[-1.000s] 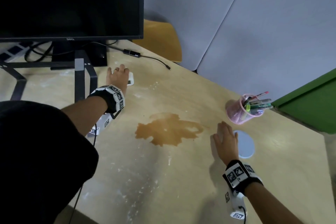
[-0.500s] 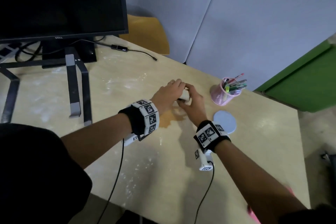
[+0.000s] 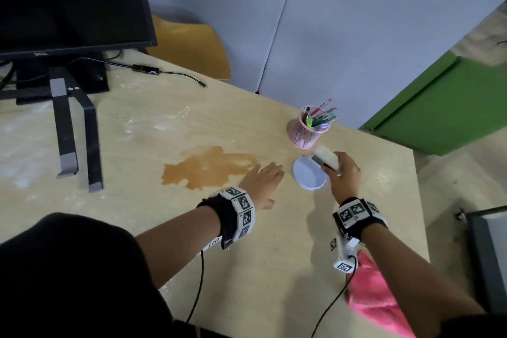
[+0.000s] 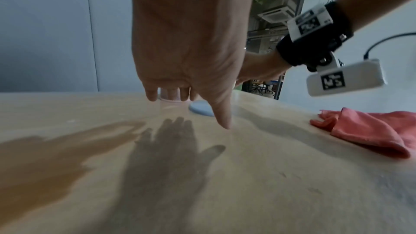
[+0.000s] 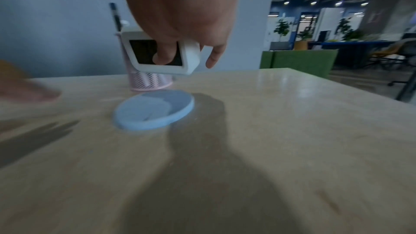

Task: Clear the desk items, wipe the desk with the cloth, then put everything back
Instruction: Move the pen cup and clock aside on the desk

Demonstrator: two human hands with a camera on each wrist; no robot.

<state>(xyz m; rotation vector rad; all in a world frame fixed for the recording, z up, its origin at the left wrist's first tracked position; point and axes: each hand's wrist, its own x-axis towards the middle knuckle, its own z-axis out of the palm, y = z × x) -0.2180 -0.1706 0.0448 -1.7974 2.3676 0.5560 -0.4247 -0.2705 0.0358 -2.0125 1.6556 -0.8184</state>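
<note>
My right hand [image 3: 338, 170] grips a small white device with a dark screen [image 5: 162, 56], held in the air above the round blue coaster [image 3: 308, 175] on the desk. The pink mesh pen cup [image 3: 306, 132] stands just behind the coaster. My left hand [image 3: 260, 182] hovers flat and empty over the desk, fingers straight, at the right edge of a brown spill [image 3: 203, 169]. A pink cloth [image 3: 375, 302] lies at the desk's near right edge, under my right forearm; it also shows as the cloth [image 4: 364, 134] in the left wrist view.
A black monitor [image 3: 65, 0] on a dark stand [image 3: 74, 129] fills the back left, with a cable and adapter [image 3: 148, 70] trailing across the desk. A grey partition stands behind, a green cabinet [image 3: 439, 107] to the right.
My left hand took the white device from beside the monitor stand and passed it to my right hand. The right hand now holds it over the coaster; the left has drawn back empty.
</note>
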